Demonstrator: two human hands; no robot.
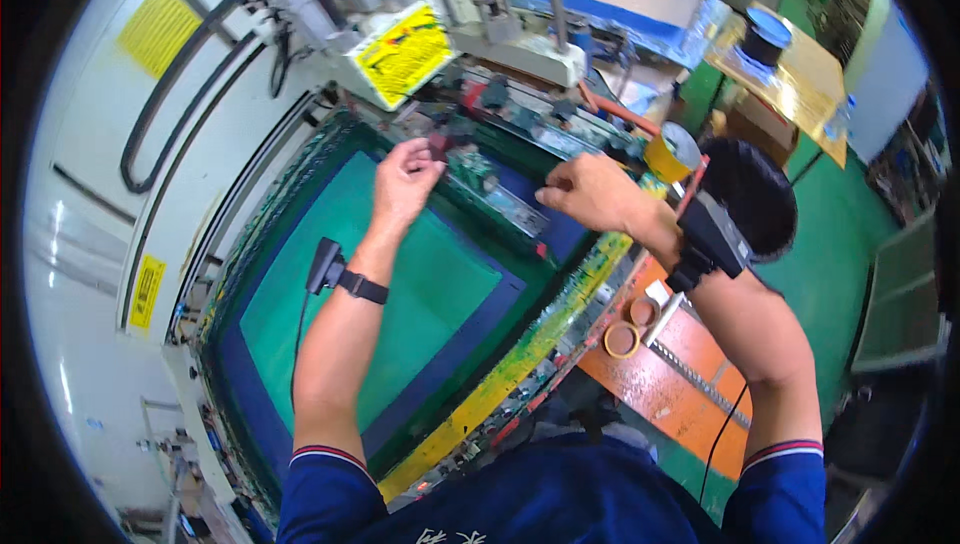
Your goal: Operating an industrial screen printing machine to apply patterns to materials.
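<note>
My left hand (405,184) is raised over the far side of a green printing screen (370,294), its fingers bent around the edge of a small dark red knob (438,147). The knob sits at the upper end of an ink-smeared metal bar (505,206) that lies slanting across the frame. To the right of that bar hovers my right hand (597,194), fingers loosely curled and a little apart, with nothing visible in them. Both wrists wear straps with small black devices. The contact at the left fingertips is small and blurred.
A yellow-edged screen frame (500,384) runs in front of me. Two tape rolls (622,339) lie on an orange board (670,374) at right. Beyond my right hand stand a yellow can (672,152) and a black bucket (752,199). Machine arms (395,49) rise at the back.
</note>
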